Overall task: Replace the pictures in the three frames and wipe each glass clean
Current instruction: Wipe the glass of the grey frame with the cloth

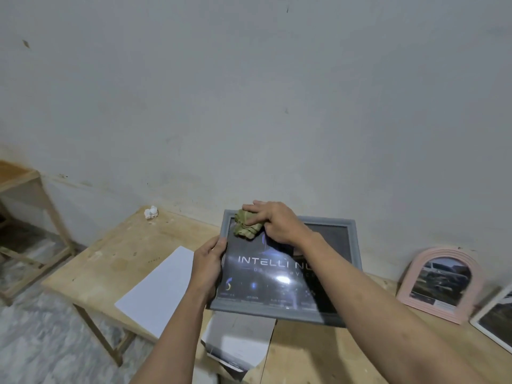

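- Head view: left hand (207, 268) grips the grey frame (343, 273) at its left edge, tilted up off the table (110, 261).
- Right hand (273, 223) presses a wadded cloth (245, 224) on the glass, top-left corner (rest of pane lies below & right, so prob. wipe that way).

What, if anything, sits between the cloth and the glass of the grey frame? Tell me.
Nothing visible does. The right hand presses the green cloth at the upper left corner of the grey frame, while the left hand grips its left edge.

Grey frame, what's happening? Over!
Left hand grips grey frame edge. Right hand presses cloth on glass, top corner. Nothing in the way.
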A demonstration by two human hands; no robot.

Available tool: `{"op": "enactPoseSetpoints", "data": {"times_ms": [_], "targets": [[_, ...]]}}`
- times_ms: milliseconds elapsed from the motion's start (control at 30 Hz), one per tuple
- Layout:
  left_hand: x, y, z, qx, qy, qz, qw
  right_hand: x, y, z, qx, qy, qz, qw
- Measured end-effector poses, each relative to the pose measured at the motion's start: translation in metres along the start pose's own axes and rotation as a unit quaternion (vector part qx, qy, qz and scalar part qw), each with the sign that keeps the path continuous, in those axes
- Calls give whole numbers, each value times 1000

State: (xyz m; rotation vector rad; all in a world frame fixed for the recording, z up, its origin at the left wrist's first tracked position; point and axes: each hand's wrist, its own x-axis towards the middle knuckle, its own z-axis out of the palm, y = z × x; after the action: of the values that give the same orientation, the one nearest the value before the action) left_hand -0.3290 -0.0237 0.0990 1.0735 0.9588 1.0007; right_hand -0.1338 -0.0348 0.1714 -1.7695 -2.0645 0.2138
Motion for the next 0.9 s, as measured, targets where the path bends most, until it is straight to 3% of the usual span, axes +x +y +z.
{"op": "enactPoseSetpoints", "data": {"times_ms": [200,433,767,900], "targets": [[-3,-3,-8,-26,41,-29,998,-27,28,-16,8,12,54,998],[6,2,-38,-52,70,-3,996,-72,77,-41,16,76,148,986],[11,4,-47,-123,149,7,981,-106,62,6,-31,134,78,987],[14,4,-51,-124,161,9,979,-136,62,35,-36,114,76,990]]}}
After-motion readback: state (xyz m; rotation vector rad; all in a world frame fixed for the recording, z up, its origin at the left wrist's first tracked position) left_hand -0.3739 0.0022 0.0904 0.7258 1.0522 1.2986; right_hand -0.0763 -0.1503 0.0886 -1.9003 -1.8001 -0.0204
